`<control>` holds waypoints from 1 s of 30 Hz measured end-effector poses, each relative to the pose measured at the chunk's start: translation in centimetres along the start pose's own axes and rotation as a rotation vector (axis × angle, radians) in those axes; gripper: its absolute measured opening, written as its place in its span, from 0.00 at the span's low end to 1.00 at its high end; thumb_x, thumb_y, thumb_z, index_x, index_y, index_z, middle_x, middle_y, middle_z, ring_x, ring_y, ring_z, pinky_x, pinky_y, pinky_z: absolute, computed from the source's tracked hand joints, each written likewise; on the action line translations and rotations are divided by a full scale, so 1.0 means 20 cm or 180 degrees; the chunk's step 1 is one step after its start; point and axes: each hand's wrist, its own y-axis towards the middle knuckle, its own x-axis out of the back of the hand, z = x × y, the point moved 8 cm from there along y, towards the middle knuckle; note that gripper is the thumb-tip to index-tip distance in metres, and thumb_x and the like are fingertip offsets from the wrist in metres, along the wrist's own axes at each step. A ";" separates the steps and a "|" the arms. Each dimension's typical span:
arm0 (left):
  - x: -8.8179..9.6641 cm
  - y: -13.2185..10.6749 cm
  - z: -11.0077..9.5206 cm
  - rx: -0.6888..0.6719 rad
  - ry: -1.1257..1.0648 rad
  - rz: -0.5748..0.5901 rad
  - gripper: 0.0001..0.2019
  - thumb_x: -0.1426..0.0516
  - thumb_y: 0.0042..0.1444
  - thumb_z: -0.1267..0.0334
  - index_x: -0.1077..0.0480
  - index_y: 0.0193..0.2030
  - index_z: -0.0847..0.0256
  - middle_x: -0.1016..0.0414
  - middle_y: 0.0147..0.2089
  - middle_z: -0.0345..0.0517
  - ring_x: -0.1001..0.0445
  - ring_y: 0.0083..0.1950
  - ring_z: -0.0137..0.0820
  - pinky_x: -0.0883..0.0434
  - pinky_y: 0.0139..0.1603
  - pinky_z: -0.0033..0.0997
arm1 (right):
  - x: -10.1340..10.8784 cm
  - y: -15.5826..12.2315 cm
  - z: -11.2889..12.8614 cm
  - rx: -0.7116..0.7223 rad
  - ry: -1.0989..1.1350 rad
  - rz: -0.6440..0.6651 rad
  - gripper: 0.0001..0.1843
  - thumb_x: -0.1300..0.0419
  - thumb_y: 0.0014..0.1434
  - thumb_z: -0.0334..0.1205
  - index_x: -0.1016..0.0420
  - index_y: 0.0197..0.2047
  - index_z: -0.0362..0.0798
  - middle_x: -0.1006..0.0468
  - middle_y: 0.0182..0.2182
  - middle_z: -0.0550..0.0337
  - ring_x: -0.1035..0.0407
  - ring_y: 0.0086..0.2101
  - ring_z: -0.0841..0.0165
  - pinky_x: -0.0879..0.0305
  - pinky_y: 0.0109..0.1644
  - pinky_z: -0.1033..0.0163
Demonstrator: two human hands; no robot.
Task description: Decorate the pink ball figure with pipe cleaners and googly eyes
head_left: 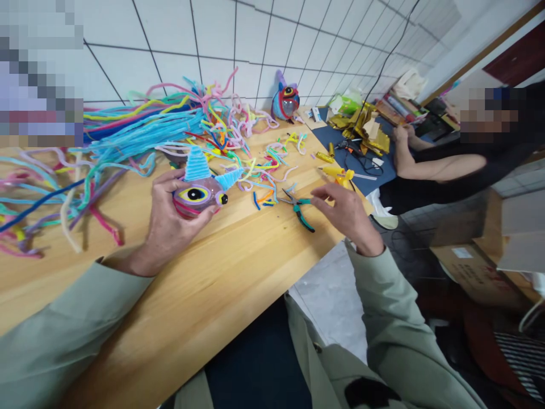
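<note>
My left hand (pixel 170 218) is closed around a craft animal head (pixel 200 193), a clear ball trimmed with pipe cleaners. It has light blue pointed ears, a yellow-rimmed eye and a black-tipped nose. My right hand (pixel 344 213) is over the table's right part, fingers loosely bent and apart, with nothing visible in it. Just left of its fingertips lie pliers (pixel 300 210) with teal-and-black handles, jaws parted. Beyond the right hand rests a yellow glue gun (pixel 338 174), partly hidden by the fingers.
Bundled pipe cleaners (pixel 149 133) and loose cut pieces (pixel 272 162) spread along the wall side. A second craft head (pixel 285 102) stands against the tiled wall. At right, a co-worker's hands (pixel 402 135) are near gold foil (pixel 366 130); a cardboard box (pixel 472 272) sits below.
</note>
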 end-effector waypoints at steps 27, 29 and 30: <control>0.00 0.00 -0.03 -0.0059 0.0043 0.0068 0.38 0.19 0.56 0.46 0.28 0.68 0.45 0.23 0.71 0.55 0.21 0.73 0.59 0.20 0.70 0.74 | -0.69 0.27 0.41 -0.0050 -0.1011 0.1421 0.15 0.44 0.76 0.33 0.14 0.50 0.47 0.09 0.49 0.46 0.18 0.47 0.57 0.36 0.45 0.57; 0.00 0.01 -0.04 -0.0086 0.0070 0.0081 0.37 0.20 0.56 0.46 0.27 0.68 0.45 0.23 0.71 0.55 0.21 0.72 0.60 0.20 0.69 0.75 | -0.66 0.26 0.41 -0.0019 -0.0824 0.1368 0.14 0.44 0.76 0.32 0.15 0.51 0.48 0.10 0.47 0.49 0.20 0.45 0.59 0.38 0.45 0.58; 0.00 0.01 -0.05 -0.0096 0.0089 0.0080 0.36 0.20 0.57 0.46 0.27 0.68 0.45 0.23 0.70 0.55 0.21 0.72 0.60 0.20 0.69 0.76 | -0.66 0.25 0.41 -0.0003 -0.0739 0.1375 0.14 0.44 0.76 0.32 0.16 0.50 0.48 0.10 0.45 0.51 0.20 0.44 0.60 0.39 0.44 0.58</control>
